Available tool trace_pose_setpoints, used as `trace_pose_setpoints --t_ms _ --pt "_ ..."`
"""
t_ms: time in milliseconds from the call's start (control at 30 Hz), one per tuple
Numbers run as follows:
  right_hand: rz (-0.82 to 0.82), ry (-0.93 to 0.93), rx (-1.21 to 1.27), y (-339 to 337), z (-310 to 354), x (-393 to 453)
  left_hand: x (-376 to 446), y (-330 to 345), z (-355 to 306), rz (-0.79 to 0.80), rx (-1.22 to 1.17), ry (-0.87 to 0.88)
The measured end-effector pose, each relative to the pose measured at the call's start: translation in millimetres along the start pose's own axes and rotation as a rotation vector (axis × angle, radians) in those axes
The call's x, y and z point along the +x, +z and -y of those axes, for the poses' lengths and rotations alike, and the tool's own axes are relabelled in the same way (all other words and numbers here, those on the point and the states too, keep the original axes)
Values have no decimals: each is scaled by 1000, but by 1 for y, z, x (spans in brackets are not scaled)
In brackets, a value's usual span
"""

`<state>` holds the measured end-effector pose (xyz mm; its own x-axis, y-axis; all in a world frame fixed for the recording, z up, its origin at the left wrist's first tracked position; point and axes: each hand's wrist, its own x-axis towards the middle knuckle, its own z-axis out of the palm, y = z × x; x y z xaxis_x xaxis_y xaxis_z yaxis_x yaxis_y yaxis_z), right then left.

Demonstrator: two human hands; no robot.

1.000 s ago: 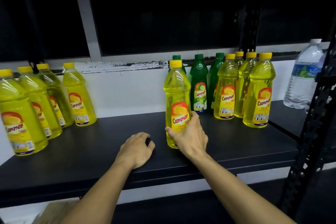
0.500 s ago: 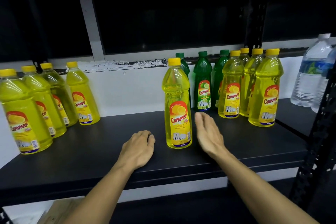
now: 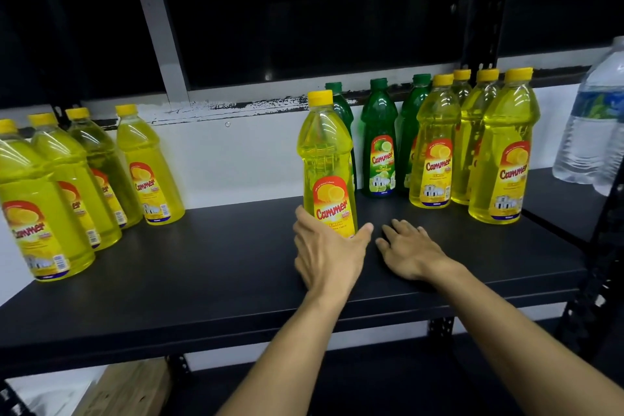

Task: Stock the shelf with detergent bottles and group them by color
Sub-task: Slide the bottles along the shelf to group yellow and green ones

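Now | left hand (image 3: 329, 253) cups yellow bottle (image 3: 328, 165) | right hand (image 3: 410, 248) flat on shelf (image 3: 202, 273)

- The left hand (image 3: 329, 255) is bare: no glove, ring or band shows on it.
- The right hand (image 3: 410, 252) is bare too, with nothing worn on its fingers (image 3: 401, 228).
- The left forearm (image 3: 290, 348) is uncovered from the wrist down to the bottom edge of the view; no sleeve, cuff or watch shows along it.
- The right forearm (image 3: 516, 324) is likewise uncovered from the wrist to the lower right corner, with no sleeve edge or bracelet.
- No clothing shows anywhere: only the two hands and forearms are visible.
- The nails are short and plain where they can be made out; finer detail is too blurred to tell.
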<state>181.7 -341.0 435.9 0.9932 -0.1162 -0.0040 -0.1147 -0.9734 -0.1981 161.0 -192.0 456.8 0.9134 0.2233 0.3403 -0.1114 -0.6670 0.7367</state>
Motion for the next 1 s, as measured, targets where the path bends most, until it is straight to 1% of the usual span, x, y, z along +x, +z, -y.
trace_pose_setpoints --t_ms 167,267,367,533,733,900,1000 --pt "47 2 -23 0 3 1 13 4 8 -27 60 -9" --pt "57 -27 -40 2 10 4 22 -5 24 -57 46 -18" --pt "77 -75 -37 5 32 7 36 -23 45 -95 30 -50" --pt "100 -173 -18 13 85 11 69 -67 83 -113 107 -109" --pt "103 -257 0 25 144 18 109 -111 133 -162 131 -178" --pt "85 -249 26 27 155 28 142 -134 169 -233 98 -225" --pt "81 -237 29 28 156 35 163 -143 189 -248 99 -251"
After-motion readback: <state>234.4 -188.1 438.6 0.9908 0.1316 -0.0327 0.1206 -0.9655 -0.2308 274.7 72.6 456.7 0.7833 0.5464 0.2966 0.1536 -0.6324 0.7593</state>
